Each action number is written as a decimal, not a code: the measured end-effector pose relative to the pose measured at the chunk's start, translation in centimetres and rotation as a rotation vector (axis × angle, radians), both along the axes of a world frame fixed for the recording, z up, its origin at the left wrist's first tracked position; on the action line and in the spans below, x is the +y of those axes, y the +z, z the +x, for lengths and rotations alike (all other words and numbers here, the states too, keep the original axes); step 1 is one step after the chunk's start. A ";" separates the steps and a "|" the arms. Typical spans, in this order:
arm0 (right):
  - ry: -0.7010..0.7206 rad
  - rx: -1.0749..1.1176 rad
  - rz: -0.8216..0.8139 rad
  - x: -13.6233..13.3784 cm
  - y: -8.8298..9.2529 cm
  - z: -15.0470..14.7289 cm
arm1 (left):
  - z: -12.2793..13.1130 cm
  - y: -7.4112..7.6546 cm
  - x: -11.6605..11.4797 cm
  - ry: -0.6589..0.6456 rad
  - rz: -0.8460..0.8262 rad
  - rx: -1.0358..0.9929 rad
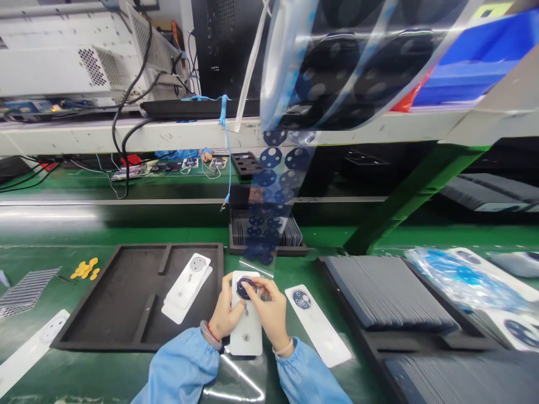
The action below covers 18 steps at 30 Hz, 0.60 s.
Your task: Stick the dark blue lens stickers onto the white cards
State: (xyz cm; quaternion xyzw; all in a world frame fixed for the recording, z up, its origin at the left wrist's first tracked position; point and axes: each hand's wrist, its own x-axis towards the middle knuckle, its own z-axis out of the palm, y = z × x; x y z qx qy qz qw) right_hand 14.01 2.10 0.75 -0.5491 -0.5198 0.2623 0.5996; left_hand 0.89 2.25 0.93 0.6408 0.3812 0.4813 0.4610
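Note:
In the middle of the bench lies a white phone back cover (246,345) with a round camera area at its far end. My left hand (226,315) grips its left side, the thumb across its face. A dark round sticker (242,288) lies over the camera area, and the fingers of my right hand (272,310) are closed at it, thumb on top; the fingertips partly hide its edge. To the right lies another white back cover (322,331) with a camera ring. Beyond my hands hangs a clear strip (273,179) of dark round stickers.
A black tray (109,297) at left carries stacked white covers (185,292). Trays of packed dark sheets (387,286) stand at right. A sticker roll (337,67) overhangs from the shelf (185,134). Yellow pieces (85,269) lie far left; a green post (412,196) rises behind.

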 end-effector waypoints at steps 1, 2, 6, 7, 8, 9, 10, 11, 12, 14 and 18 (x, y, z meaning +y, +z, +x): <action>-0.004 -0.002 0.004 0.0 0.0 0.0 | 0.0 0.0 0.0 -0.006 -0.006 -0.002; -0.009 -0.003 0.009 0.0 0.0 0.0 | 0.0 -0.1 0.0 -0.012 -0.009 -0.004; -0.021 -0.015 0.017 0.0 0.0 -0.2 | 0.0 -0.3 0.1 -0.020 -0.004 0.010; -0.023 -0.023 0.019 0.0 0.0 -0.2 | 0.0 -0.3 0.1 -0.016 0.002 0.020; -0.026 -0.033 0.023 -0.1 0.0 -0.3 | -0.1 -0.4 0.1 -0.012 0.008 0.029; -0.029 -0.044 0.031 -0.1 0.0 -0.3 | -0.1 -0.4 0.1 -0.009 0.014 0.036; -0.033 -0.059 0.041 -0.1 -0.1 -0.3 | -0.1 -0.5 0.1 -0.009 0.022 0.038; -0.039 -0.077 0.056 -0.1 -0.1 -0.4 | -0.1 -0.5 0.1 -0.015 0.030 0.036; -0.043 -0.099 0.075 -0.2 -0.2 -0.4 | -0.1 -0.4 0.1 -0.023 0.034 0.029; -0.056 -0.167 0.131 -0.3 -0.3 -0.5 | -0.1 -0.4 0.0 -0.030 0.016 0.012; -0.130 -0.358 0.247 -0.3 -0.4 -0.7 | 0.1 -0.4 -0.1 0.062 -0.052 0.008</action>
